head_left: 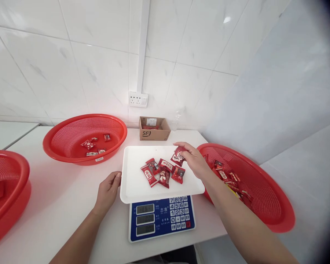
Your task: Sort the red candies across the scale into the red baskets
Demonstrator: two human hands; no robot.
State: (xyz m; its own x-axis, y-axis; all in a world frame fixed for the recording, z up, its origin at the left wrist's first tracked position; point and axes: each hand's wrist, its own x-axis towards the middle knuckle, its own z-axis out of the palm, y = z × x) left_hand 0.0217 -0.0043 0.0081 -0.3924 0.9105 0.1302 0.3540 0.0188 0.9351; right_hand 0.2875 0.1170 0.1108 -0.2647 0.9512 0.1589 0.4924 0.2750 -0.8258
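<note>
A red-wrapped snack packet (178, 155) is pinched in my right hand (194, 159), over the right back part of a white tray (134, 157). Several other small red packets (164, 176) lie together in the tray's middle. My left hand (109, 189) is at the tray's left edge, fingers closed with their tips against the rim; part of the grip is hidden. Under the tray is a blue and white digital scale (162, 220), its display windows and number keys facing me.
Red perforated baskets stand around: one at back left (60, 146), one at far left (8, 209), one at right (269, 198) under my right forearm, each holding red packets. A small cardboard box (154, 135) sits near the tiled wall, below a socket (138, 99).
</note>
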